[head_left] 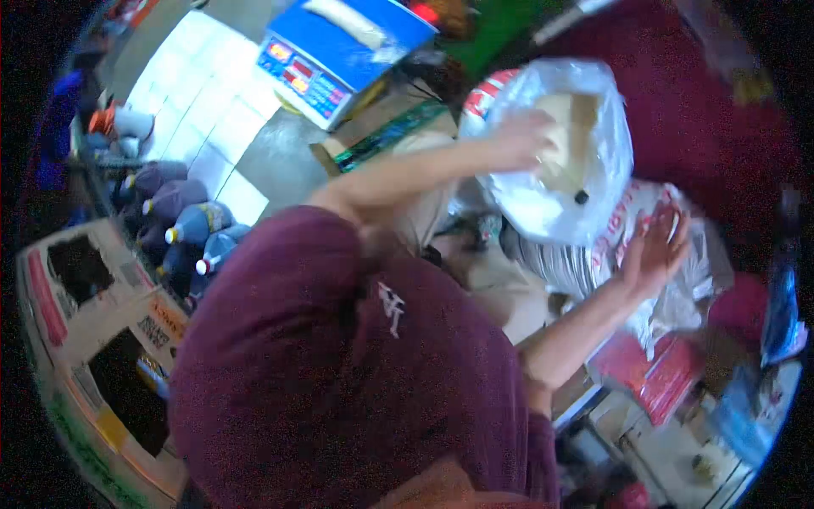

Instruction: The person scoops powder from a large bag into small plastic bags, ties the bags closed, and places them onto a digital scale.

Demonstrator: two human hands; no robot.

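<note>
My left hand [524, 140] is smeared by motion over the mouth of a clear plastic bag lining [555, 222]. Its fingers are too blurred to read. Inside the lining lies pale, powder-like stuff [555, 127] beside a tan flat area [583, 127], with a small dark round spot [581, 197]. My right hand [655, 259] lies over white plastic bags with red print [623, 222], its fingers stretched out and apart. Whether it presses on the plastic, I cannot tell.
A blue-topped digital scale [348, 51] carries a pale wrapped item [346, 21]. Several large bottles [203, 222] stand left, near cartons [136, 339]. A red packet [657, 373] lies at lower right. Stacked, ridged discs or containers [551, 259] sit beneath the bag.
</note>
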